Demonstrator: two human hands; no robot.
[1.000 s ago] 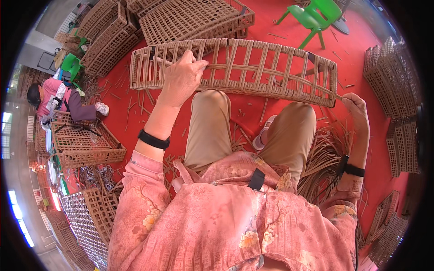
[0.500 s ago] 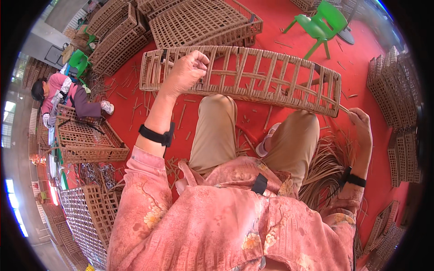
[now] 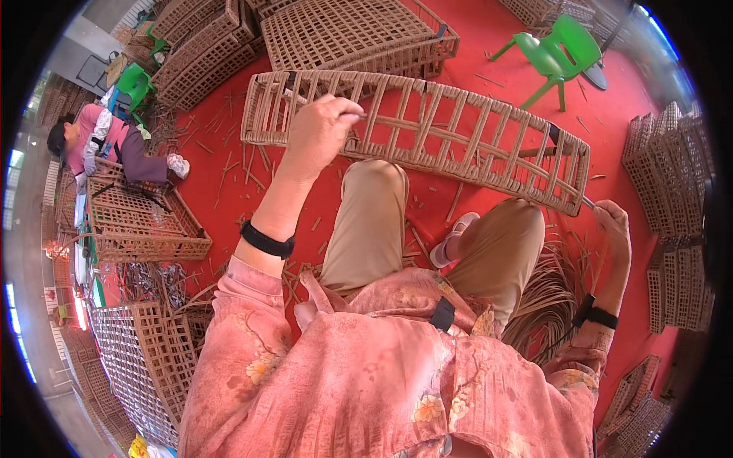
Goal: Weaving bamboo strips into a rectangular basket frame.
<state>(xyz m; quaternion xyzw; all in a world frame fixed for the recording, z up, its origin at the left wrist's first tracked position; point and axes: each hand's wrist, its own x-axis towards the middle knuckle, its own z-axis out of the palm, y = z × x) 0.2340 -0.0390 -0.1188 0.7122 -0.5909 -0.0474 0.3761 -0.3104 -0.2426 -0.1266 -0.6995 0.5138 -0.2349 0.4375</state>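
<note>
Locate the basket (image 3: 450, 167) across the upper middle of the frame, its long slatted side facing you, tilted slightly down toward the right. At its left end the bound rim looks stiff; judge this a sound place to take hold. Just right of that end, your left hand (image 3: 324, 128) is in front of the slats with fingers bent toward the thumb; whether anything is pinched between the fingertips, or the slats are touched, cannot be told. Along the middle, the slats are thin and widely spaced: expect them to flex, and avoid squeezing a single one. The lower edge meets your knees (image 3: 374, 179) in the view; how much weight they bear is not shown. The open build suggests a light load, and the ridged binding should give good grip rather than slip. At the right end, your right hand (image 3: 613, 220) pinches a narrow strip (image 3: 588, 202) between thumb and forefinger, just clear of the corner. Treat the strip as bendable but liable to split if kinked; hold it flat, close to the rim.
</note>
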